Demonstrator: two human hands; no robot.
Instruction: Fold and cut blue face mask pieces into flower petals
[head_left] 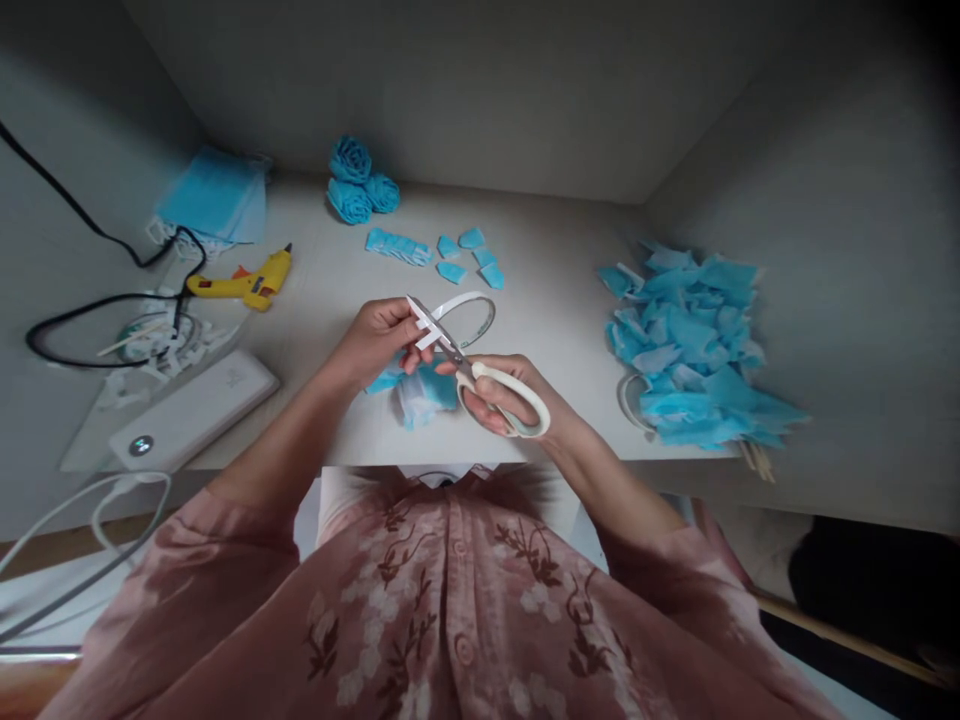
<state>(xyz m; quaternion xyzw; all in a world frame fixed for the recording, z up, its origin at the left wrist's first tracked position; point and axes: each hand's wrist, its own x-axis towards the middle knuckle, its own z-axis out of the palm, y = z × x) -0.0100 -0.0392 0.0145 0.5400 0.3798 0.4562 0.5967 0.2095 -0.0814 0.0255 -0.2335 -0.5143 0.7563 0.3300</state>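
Observation:
Over the middle of the table, my right hand [510, 390] is closed on a pair of scissors [517, 400] with cream handles, its fingers in the loops. The blades point up and left, across a short white strip [429, 338] at the fingertips of my left hand [386, 340]. That hand is closed in a pinch on the strip, which looks like tape. Just behind the blades is a thin white tape ring [480, 303]; whether it joins the strip I cannot tell. Crumpled blue and white mask fabric [424, 398] lies below my hands, partly covered by them.
Blue fabric roses [351, 185], a row of folded blue pieces [399, 246] and cut petals [451, 271] lie behind. Left are blue masks [214, 195], a yellow glue gun [259, 283], a black cord and a white power bank [196, 408]. A blue fabric heap [690, 350] lies right.

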